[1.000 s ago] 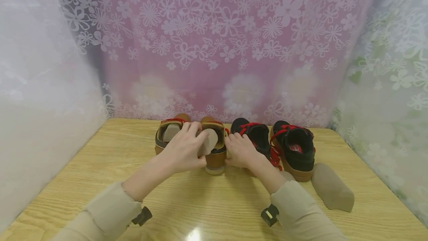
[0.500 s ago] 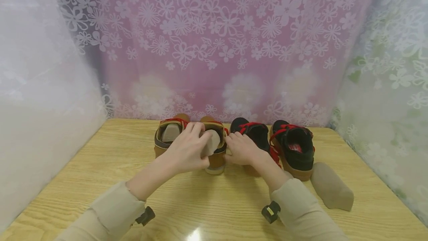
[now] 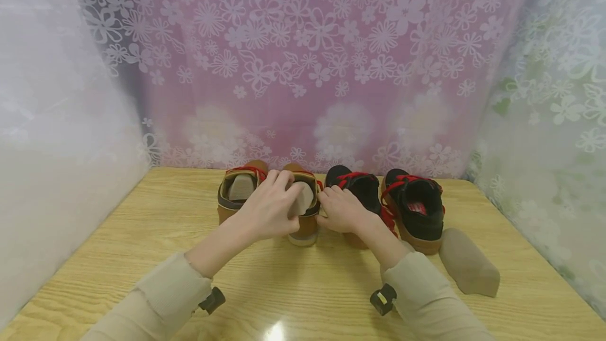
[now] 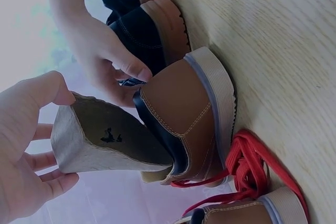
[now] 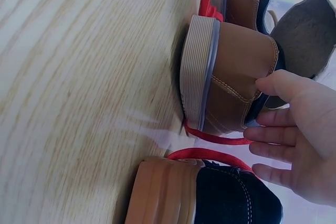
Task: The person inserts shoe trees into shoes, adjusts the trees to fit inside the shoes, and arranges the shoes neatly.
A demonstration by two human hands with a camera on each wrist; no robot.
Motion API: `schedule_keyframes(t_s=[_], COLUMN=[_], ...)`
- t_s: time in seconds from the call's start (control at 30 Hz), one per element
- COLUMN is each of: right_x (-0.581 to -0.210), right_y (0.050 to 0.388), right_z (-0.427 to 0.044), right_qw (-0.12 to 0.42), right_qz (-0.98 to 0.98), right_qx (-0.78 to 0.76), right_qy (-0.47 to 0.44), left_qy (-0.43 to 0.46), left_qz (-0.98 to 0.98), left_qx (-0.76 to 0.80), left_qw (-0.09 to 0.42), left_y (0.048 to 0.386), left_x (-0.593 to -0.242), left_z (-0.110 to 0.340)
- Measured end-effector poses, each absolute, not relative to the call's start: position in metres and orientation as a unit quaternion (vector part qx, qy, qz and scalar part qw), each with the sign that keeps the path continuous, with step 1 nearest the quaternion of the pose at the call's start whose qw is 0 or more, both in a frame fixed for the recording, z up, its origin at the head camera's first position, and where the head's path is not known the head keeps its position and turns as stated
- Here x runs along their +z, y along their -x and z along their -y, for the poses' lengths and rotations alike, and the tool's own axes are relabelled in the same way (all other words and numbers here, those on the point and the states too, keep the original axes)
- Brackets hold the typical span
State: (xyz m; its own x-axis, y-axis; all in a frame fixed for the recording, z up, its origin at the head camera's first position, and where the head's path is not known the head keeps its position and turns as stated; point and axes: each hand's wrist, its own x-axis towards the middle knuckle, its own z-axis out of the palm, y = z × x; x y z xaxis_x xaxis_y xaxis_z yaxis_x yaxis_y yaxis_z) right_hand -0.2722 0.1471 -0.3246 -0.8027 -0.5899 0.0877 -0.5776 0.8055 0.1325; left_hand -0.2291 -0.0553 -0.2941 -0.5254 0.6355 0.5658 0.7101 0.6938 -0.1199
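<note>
One insert (image 4: 107, 142), pinched in left hand (image 3: 269, 207), seemed half-fitted; right hand (image 3: 344, 210) touched brown shoe (image 4: 181, 98), grip unclear; deeper pushing seemed required.

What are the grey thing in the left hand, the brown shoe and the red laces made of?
The grey thing looks like moulded paper pulp or card: dull, with thin, rough edges. The brown shoe seems to be leather or fake leather, smooth with pale stitching; I can't tell which. The red laces look like matte woven cloth, flat and loosely looped.
</note>
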Motion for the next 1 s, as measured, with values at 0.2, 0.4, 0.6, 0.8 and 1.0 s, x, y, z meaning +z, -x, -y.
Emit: schedule_keyframes(t_s=[0.2,0.4,0.6,0.8,1.0], right_x=[-0.324,-0.324,-0.325,-0.325,-0.325], right_y=[0.272,0.273,0.273,0.274,0.274], right_z=[-0.147,-0.146,-0.147,-0.147,-0.147], right_qw=[0.06,0.064,0.061,0.063,0.07], right_qz=[0.949,0.947,0.948,0.946,0.944], right_qx=[-0.051,-0.054,-0.054,-0.057,-0.058], right_qy=[-0.305,-0.309,-0.308,-0.313,-0.318], left_qy=[0.387,0.379,0.369,0.365,0.376], left_qz=[0.873,0.882,0.89,0.893,0.885], left_qx=[-0.056,-0.05,-0.056,-0.053,-0.051], left_qw=[0.292,0.274,0.262,0.257,0.268], left_y=[0.232,0.235,0.237,0.239,0.241], left_x=[-0.292,-0.292,-0.293,-0.293,-0.292], left_z=[0.053,0.049,0.047,0.046,0.043])
